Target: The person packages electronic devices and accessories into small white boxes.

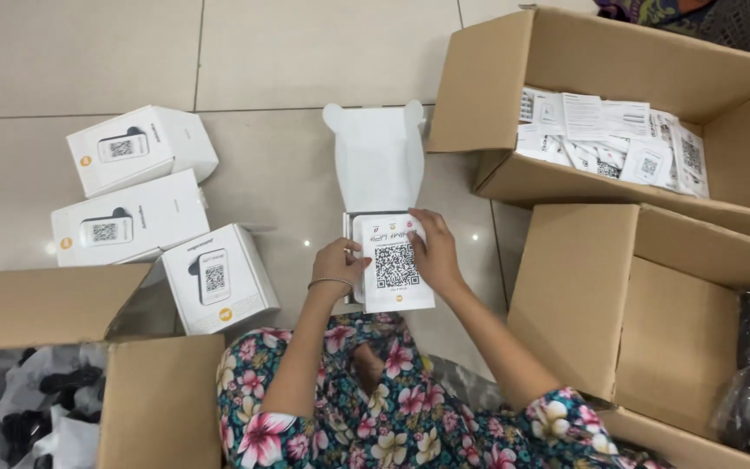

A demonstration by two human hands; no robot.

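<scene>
Both my hands on the white card at the mouth of the small open box, centre of the frame.

My left hand (338, 263) has its fingers curled against the left edge of the white card (395, 263), and my right hand (434, 252) lies with fingers together, pressed flat on the card's right edge; the card sits tilted over the small open white box (377, 174), whose lid flap stands up behind it. I judge the card could buckle or catch on the box rim if I push it unevenly, since it lies a little askew. The box rests loose on the tiled floor (80, 52), so a hard push might slide it toward the cardboard carton (496, 78) of leaflets at upper right.
</scene>
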